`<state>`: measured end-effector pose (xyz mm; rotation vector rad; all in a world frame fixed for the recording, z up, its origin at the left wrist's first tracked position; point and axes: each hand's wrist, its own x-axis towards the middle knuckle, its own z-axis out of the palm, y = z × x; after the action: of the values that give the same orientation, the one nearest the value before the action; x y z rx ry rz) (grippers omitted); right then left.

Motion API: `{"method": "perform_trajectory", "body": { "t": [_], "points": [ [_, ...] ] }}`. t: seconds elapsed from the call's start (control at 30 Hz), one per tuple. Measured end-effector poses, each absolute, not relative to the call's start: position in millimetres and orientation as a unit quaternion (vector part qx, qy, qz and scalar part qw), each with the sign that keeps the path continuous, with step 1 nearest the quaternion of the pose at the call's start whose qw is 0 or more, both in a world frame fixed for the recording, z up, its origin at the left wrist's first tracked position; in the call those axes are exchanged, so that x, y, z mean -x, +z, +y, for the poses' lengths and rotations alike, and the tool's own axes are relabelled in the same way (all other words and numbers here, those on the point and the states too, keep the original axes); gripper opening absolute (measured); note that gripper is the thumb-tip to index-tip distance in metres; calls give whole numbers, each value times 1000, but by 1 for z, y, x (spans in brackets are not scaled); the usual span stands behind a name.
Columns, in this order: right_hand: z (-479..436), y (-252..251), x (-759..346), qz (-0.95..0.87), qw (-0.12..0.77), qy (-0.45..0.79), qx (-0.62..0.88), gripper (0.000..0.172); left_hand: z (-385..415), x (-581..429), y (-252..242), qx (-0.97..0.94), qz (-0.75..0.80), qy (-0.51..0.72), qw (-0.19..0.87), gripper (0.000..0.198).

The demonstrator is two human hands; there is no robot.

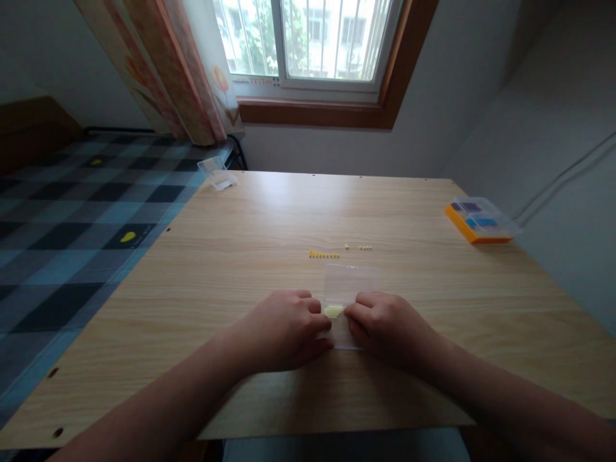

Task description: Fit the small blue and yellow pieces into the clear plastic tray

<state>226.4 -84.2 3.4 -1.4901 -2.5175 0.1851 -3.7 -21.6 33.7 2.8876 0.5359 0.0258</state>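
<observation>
A clear plastic case lies opened flat on the wooden table in front of me. Within it sits a slanted block of tiny pale yellow pieces, too small to tell their kind. My left hand is at the case's left edge, fingers curled and thumb along its lower corner. From the right, my right hand has its fingers closed at the right end of the pale block. Whatever is between those fingertips is hidden.
Beyond the case are a short row of yellow pieces and a few cream pieces. An open clear box stands at the far left corner. An orange-based box with a clear lid lies at the right edge. A bed adjoins the left.
</observation>
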Motion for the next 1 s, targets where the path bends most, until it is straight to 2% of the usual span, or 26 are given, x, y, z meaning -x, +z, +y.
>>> {"method": "perform_trajectory", "body": {
  "t": [0.13, 0.27, 0.57, 1.0],
  "points": [
    [-84, 2, -226, -856, 113, 56, 502, 20, -31, 0, 35, -981, 182, -17, 63, 22],
    [-84, 1, -226, -857, 108, 52, 501, 20, -40, -3, 34, -982, 181, -42, 36, 16],
    [-84, 2, -227, -855, 100, 62, 505, 18, -42, -2, 30, -977, 203, -25, 66, 13],
    [-84, 3, -229, -855, 102, 65, 504, 17, -38, -3, 31, -976, 202, -32, 75, 20]
  ]
}}
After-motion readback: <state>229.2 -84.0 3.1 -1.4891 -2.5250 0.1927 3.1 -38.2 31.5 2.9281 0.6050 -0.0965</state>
